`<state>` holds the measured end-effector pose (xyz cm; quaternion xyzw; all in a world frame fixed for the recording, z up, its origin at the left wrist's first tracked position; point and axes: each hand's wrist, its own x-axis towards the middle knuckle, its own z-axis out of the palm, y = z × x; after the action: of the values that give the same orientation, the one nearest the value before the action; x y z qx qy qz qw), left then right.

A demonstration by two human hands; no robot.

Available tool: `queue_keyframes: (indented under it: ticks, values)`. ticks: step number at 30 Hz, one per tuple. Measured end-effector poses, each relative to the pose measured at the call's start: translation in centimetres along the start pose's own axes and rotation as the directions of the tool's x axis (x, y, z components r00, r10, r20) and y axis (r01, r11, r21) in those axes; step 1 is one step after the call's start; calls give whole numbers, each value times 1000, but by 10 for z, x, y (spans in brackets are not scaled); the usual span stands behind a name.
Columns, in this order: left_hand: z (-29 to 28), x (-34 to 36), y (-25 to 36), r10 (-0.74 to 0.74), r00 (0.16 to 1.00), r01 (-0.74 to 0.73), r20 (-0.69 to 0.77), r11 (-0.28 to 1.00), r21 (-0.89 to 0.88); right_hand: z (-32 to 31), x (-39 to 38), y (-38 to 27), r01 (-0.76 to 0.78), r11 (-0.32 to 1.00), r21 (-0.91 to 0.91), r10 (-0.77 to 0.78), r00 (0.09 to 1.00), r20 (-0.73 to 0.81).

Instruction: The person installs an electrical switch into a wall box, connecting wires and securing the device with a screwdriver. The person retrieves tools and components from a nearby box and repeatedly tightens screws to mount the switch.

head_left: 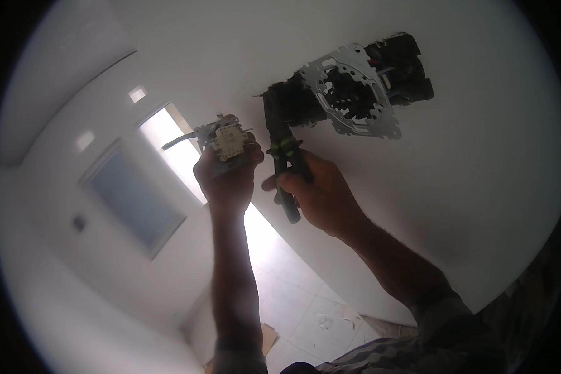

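My left hand (225, 177) is closed around a light switch mechanism (230, 141), which has a cream plastic body and a metal mounting plate behind it. A short grey piece (179, 141) sticks out to the left of it; what it is I cannot tell. Just to the right, my right hand (318, 190) grips dark pliers (287, 206) with green marks near the pivot. Their jaws point up at the left end of a dark wall-box opening (296, 103), and the tips blend into the dark there. A grey metal mounting frame (383, 121) sits over the middle of that opening.
Right of the frame, another dark box section (408, 68) shows wires, one red. The white wall (467, 168) spreads around it. At left are a bright doorway (168, 140) and a blue-grey panel (131, 193). Below lies a tiled floor (293, 293) with scraps and some cardboard (269, 338).
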<state>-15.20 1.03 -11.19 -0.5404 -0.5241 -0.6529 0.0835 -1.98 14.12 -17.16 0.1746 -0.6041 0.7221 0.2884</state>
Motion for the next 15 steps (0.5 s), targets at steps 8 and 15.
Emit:
queue_keyframes:
  ticks: [8, 15]
  values:
    - [-11, 8, -9, -76, 979, 172, 189, 806, -566, 6, -14, -2, -105, 960, 260, 88, 993, 76]
    - [6, 7, -6, -84, 996, 81, 9, 922, -380, 4, -11, 16, 111, 946, -304, -146, 985, -92]
